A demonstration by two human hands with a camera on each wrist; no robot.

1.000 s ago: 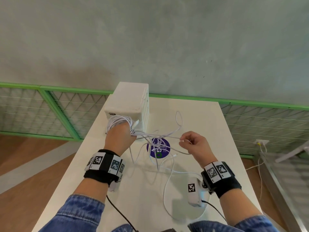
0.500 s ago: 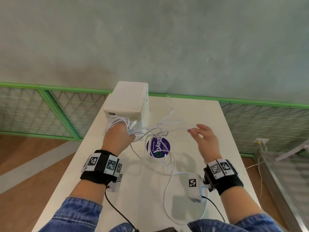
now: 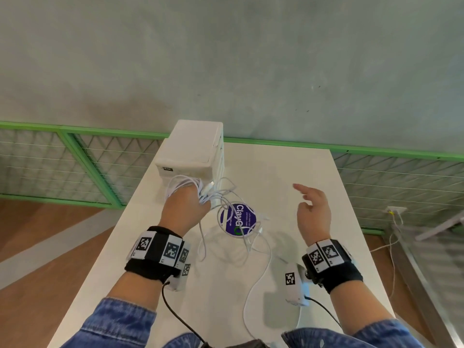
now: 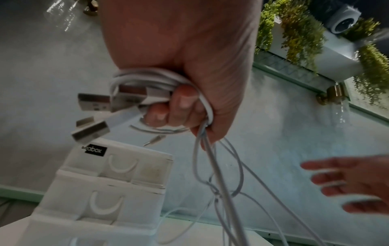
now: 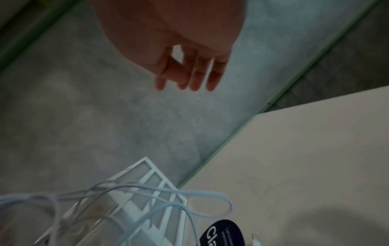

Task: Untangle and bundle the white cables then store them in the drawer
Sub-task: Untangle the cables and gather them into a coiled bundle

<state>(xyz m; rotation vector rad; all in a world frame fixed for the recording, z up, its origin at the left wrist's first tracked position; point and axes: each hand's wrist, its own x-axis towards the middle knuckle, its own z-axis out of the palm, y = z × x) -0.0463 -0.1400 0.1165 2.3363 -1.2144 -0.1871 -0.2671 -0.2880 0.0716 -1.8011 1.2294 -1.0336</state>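
My left hand grips a coil of white cables just in front of the white drawer unit. In the left wrist view its fingers curl round the cable loops, and USB plugs stick out to the left. Loose cable strands trail from that hand onto the white table and run back toward me as a long cable tail. My right hand hovers open to the right, fingers spread, holding nothing. The drawers look closed.
A round purple sticker lies on the table under the loose strands. A green-framed mesh railing runs behind the table below a grey wall. The wooden floor drops away on the left, and a wall socket with a cord is on the right.
My right hand pinched a cable strand a second ago, lifted it to the right, then let go and spread open. The strand has dropped onto the table. My left hand kept its coil.
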